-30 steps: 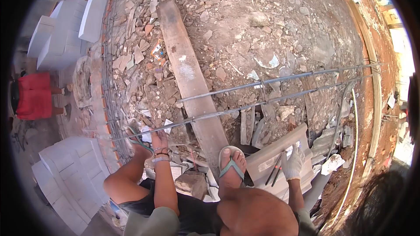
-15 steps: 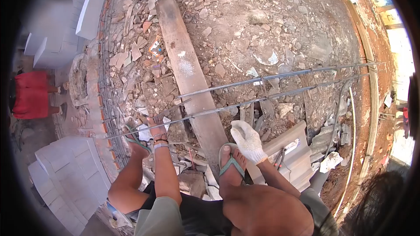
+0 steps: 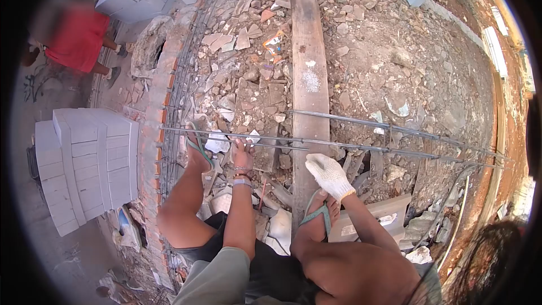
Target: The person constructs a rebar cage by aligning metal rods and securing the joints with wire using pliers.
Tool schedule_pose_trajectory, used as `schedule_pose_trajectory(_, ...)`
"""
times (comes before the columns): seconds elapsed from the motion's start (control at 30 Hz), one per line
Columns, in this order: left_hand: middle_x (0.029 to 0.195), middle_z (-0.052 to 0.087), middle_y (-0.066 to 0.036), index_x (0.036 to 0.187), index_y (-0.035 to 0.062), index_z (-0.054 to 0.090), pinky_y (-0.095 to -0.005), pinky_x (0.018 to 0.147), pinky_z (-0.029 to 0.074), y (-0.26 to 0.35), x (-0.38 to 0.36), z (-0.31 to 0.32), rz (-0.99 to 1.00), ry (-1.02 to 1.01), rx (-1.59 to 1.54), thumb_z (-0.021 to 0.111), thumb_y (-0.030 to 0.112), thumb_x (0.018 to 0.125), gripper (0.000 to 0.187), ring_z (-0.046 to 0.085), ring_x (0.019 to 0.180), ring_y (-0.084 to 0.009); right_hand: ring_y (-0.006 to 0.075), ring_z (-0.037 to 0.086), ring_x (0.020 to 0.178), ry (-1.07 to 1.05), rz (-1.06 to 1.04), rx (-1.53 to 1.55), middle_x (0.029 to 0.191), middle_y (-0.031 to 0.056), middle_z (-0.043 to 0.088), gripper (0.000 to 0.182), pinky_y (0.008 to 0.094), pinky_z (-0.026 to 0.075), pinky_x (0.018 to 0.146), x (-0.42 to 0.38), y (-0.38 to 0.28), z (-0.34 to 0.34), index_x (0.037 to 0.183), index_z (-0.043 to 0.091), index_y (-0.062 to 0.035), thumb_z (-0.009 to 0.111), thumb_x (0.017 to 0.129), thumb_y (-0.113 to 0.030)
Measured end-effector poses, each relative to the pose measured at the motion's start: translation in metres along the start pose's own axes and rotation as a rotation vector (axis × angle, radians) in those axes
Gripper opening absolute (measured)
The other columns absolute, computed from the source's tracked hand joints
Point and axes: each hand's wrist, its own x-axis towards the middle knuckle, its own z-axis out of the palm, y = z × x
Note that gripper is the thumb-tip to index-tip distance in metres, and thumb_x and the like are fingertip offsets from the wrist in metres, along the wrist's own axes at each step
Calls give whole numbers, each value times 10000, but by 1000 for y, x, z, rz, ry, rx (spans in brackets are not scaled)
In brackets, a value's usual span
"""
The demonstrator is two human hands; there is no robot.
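My left hand (image 3: 243,157), bare with bracelets at the wrist, is closed at a thin steel rod (image 3: 271,137) of a long rebar frame. Its fingertips are partly hidden, but they appear wrapped at the rod. My right hand (image 3: 328,176) wears a white knitted glove and sits just below the near rods, above my sandalled foot (image 3: 319,214). Its fingers are curled together; whatever they hold, if anything, cannot be made out. A second pair of rods (image 3: 350,120) runs behind, joined to the near ones by small ties. Beneath them lies a wooden plank (image 3: 310,73).
Broken tile and rubble (image 3: 372,62) cover the ground. Stacked grey blocks (image 3: 90,164) stand at left, near a person in red shorts (image 3: 79,36). More rebar (image 3: 183,62) runs along a brick edge. A pale ridged sheet (image 3: 372,220) lies by my right foot.
The view has turned, so the plank and rods sit farther right and at another angle. My left hand has shifted rightward along the near rod; my right hand stays curled.
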Motion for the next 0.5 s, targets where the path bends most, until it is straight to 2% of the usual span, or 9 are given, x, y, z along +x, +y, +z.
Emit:
schedule_pose_trajectory(0.1, 1010, 537, 23, 1173, 153, 502, -279, 679, 445, -2, -16, -1, 19, -22, -43, 563, 442, 1029, 329, 571, 922, -123, 256, 696, 921, -145, 192, 27, 1008, 163, 712, 453, 373, 541, 825, -1, -19, 4, 1171, 675, -27, 622, 967, -428)
schedule_pose_trajectory(0.13, 1009, 538, 23, 1171, 153, 505, -280, 684, 445, -1, -27, 0, 11, -18, -54, 560, 439, 1031, 324, 571, 916, -121, 202, 693, 906, -227, 433, 315, 1016, 132, 707, 439, 334, 559, 782, -4, -30, 3, 1199, 647, -17, 632, 981, -398)
schedule_pose_trajectory(0.17, 1007, 539, 22, 1169, 153, 508, -282, 689, 446, -1, -38, 3, 3, -19, -63, 558, 437, 1033, 319, 571, 910, -120, 203, 691, 888, -165, 446, 566, 1049, 128, 701, 421, 331, 564, 767, -10, -30, 9, 1210, 636, -28, 648, 978, -380)
schedule_pose_trajectory(0.23, 1006, 561, 42, 1164, 160, 513, -294, 721, 451, 4, -68, 14, -6, -24, -104, 572, 422, 1028, 301, 583, 920, -120, 204, 687, 854, -15, 442, 1075, 1117, 120, 689, 397, 325, 575, 736, -25, -20, 21, 1231, 613, -49, 680, 972, -342)
schedule_pose_trajectory(0.27, 1003, 568, 48, 1162, 162, 514, -296, 728, 454, 7, -82, 23, -6, -31, -115, 576, 420, 1026, 298, 586, 928, -120, 232, 687, 952, -41, 433, 1138, 1188, 120, 666, 424, 358, 587, 798, -31, -17, 23, 1269, 583, -41, 685, 974, -327)
schedule_pose_trajectory(0.3, 1001, 574, 54, 1160, 165, 515, -299, 735, 456, 7, -91, 26, -6, -39, -120, 581, 419, 1023, 296, 589, 936, -119, 237, 683, 1003, -39, 392, 1118, 1209, 118, 656, 396, 394, 587, 855, -36, -15, 28, 1270, 584, -35, 625, 1012, -333)
schedule_pose_trajectory(0.37, 996, 592, 59, 1118, 183, 536, -314, 755, 475, -9, -96, 21, -59, -120, -174, 599, 420, 1011, 267, 598, 956, -120, 251, 684, 1026, 85, 247, 1092, 1197, 119, 661, 379, 410, 586, 881, -47, -14, 41, 1258, 592, -35, 568, 1041, -345)
schedule_pose_trajectory(0.43, 994, 597, 49, 1095, 187, 544, -327, 763, 481, -14, -118, 28, -104, -224, -213, 602, 415, 1009, 251, 603, 961, -127, 256, 684, 1030, 217, 159, 1193, 1165, 122, 674, 359, 403, 592, 872, -47, -2, 54, 1196, 611, -38, 545, 1049, -359)
schedule_pose_trajectory(0.5, 994, 610, 34, 1076, 167, 563, -365, 843, 502, -11, -128, 35, -171, -289, -300, 619, 453, 988, 305, 602, 999, -161, 262, 685, 1025, 346, 62, 1263, 1126, 128, 687, 351, 399, 594, 871, -47, 6, 57, 1125, 623, -44, 535, 1051, -375)
